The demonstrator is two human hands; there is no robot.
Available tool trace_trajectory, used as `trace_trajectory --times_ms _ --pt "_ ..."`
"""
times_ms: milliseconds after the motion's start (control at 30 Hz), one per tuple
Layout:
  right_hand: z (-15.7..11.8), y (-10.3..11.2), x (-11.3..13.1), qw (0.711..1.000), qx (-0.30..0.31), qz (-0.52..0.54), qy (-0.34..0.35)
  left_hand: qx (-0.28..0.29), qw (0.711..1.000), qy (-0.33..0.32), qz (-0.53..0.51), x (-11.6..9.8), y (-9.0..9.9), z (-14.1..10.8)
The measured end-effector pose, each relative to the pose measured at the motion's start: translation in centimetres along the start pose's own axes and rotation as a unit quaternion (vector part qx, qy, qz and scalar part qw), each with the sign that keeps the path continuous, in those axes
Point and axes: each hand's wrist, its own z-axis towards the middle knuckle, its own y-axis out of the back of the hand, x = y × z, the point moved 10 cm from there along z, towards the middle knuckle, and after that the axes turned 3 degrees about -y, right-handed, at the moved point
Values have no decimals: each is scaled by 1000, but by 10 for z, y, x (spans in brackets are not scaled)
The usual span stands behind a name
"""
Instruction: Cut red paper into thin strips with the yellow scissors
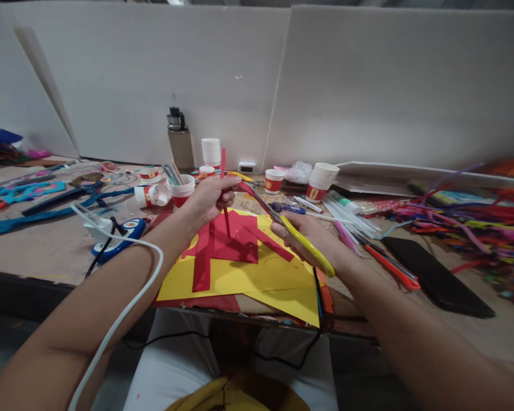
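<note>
My left hand [212, 200] is closed in a pinch on a narrow red paper strip [223, 162], which sticks up above the fingers and hangs below them. My right hand [310, 234] grips a pair of scissors [304, 242] with yellow handles. Their blades point up and left, and the tips reach red paper at my left fingertips; whether the blades are parted is unclear. Below both hands, red paper pieces [245, 251] and a longer red strip [202, 268] lie on yellow paper sheets [261, 285] at the table's front edge.
To the right are a black phone [439, 277], an orange utility knife [392, 265] and a heap of pipe cleaners [475, 228]. Paper cups [274, 181] stand behind the paper. A blue-and-white power strip [126, 237] sits left, and a white cable [148, 282] crosses my left forearm.
</note>
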Motion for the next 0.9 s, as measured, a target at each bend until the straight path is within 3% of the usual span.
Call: trace_trajectory --times_ms 767,900 --pt "-3 -2 -1 1000 6 27 5 -6 1000 1 9 -1 0 -1" --pt "-3 -4 -6 999 12 42 -20 -1 1000 -1 12 -1 0 -1"
